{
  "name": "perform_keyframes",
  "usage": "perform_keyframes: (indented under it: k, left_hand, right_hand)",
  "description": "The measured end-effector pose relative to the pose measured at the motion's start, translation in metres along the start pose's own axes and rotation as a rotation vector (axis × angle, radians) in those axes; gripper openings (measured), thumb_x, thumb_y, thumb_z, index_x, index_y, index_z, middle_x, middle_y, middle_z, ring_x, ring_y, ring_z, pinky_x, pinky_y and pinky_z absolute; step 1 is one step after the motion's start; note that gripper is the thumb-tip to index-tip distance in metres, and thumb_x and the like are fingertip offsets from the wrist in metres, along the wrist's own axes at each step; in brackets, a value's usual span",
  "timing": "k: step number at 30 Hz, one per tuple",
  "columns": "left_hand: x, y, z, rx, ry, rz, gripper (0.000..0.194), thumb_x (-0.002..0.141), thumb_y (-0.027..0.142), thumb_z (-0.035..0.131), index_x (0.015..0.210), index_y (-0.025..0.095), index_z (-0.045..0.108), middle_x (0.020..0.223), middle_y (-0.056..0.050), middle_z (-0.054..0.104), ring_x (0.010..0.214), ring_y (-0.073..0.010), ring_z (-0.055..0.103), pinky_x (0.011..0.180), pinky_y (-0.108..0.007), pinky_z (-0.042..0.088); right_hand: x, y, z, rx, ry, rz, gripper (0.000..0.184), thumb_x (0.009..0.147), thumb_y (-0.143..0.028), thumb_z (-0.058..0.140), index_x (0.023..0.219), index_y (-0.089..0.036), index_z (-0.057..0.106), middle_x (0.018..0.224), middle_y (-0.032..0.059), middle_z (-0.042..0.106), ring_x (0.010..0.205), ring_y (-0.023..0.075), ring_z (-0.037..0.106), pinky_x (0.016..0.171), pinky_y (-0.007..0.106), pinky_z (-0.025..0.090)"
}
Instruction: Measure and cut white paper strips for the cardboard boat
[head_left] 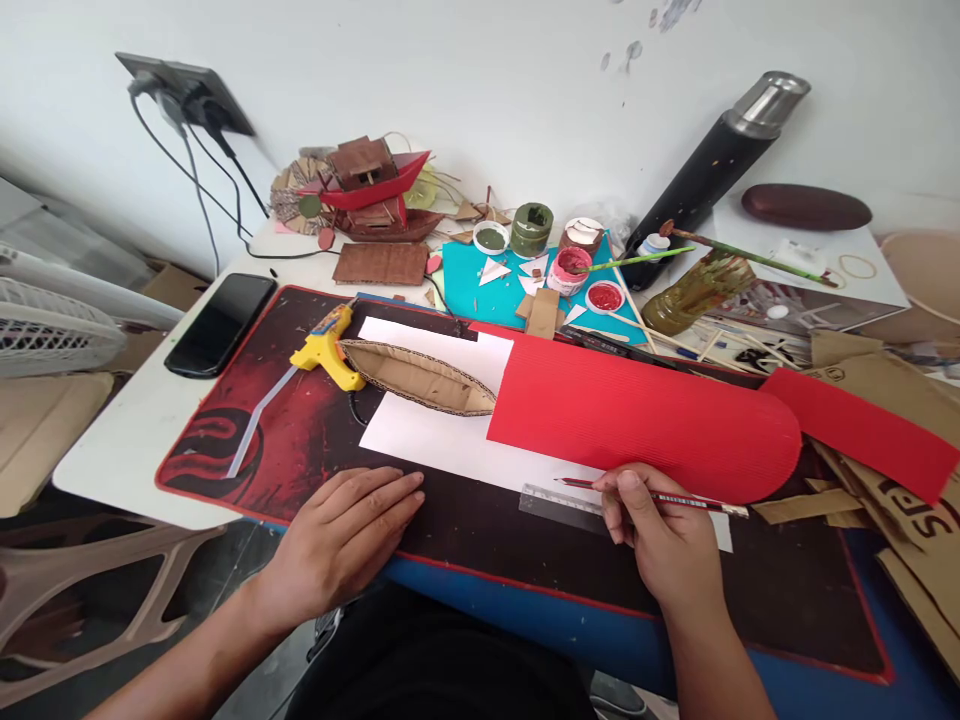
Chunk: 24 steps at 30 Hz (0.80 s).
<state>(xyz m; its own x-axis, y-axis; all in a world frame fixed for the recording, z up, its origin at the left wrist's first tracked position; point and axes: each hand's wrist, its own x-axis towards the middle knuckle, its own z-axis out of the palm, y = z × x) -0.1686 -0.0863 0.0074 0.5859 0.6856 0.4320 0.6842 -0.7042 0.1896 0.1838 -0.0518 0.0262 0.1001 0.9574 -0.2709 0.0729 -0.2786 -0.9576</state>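
My right hand (656,530) is closed around a dark red pencil (679,499), its tip pointing left over a white sheet (420,440). Under that hand lies a clear ruler (559,507), partly covered by my fingers. My left hand (352,530) rests flat on the dark mat, fingers stretched out, holding nothing. A small cardboard boat hull (420,376) sits on the white sheet beside a large red corrugated sheet (637,410) with a rounded right end. Left of the hull lies a yellow glue gun (326,355) with a glue stick poking out of its back.
Behind the mat (285,440) stand finished model boats (375,180), paint jars (532,230) and a black thermos (712,170). A phone (221,325) lies at the left. Cardboard pieces (892,430) and a red strip (862,430) are at the right. A white fan (60,320) stands left of the table.
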Motion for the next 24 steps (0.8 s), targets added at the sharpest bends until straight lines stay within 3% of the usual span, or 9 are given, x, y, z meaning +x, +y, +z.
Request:
perform_keyframes:
  k: [6, 17, 24]
  left_hand:
    - [0.0057, -0.0078, -0.0070, 0.091, 0.051, -0.080, 0.046, 0.098, 0.009, 0.071, 0.142, 0.019, 0.067, 0.128, -0.010, 0.082, 0.116, -0.0277, 0.075, 0.099, -0.044, 0.058]
    - [0.0056, -0.0087, 0.0014, 0.099, 0.068, -0.145, 0.039, 0.097, 0.006, 0.070, 0.134, 0.017, 0.070, 0.126, -0.011, 0.083, 0.109, -0.0274, 0.074, 0.095, -0.044, 0.057]
    - [0.0053, -0.0081, 0.0021, 0.117, 0.064, -0.160, 0.054, 0.098, 0.011, 0.066, 0.149, 0.026, 0.063, 0.127, -0.006, 0.083, 0.102, -0.0261, 0.078, 0.087, -0.045, 0.065]
  right_hand:
    - [-0.0002, -0.0005, 0.0001, -0.031, -0.002, -0.020, 0.051, 0.098, -0.068, 0.073, 0.082, -0.020, 0.077, 0.057, 0.0009, 0.060, 0.048, 0.0157, 0.053, 0.046, 0.028, 0.044]
    - [0.0018, 0.0076, -0.0049, -0.031, -0.014, -0.018, 0.050, 0.099, -0.067, 0.073, 0.082, -0.020, 0.078, 0.058, 0.0021, 0.061, 0.048, 0.0166, 0.056, 0.045, 0.027, 0.047]
    - [-0.0023, 0.0016, -0.0001, -0.014, 0.003, 0.029, 0.052, 0.098, -0.069, 0.073, 0.082, -0.021, 0.079, 0.058, 0.0025, 0.059, 0.052, 0.0185, 0.054, 0.048, 0.030, 0.045]
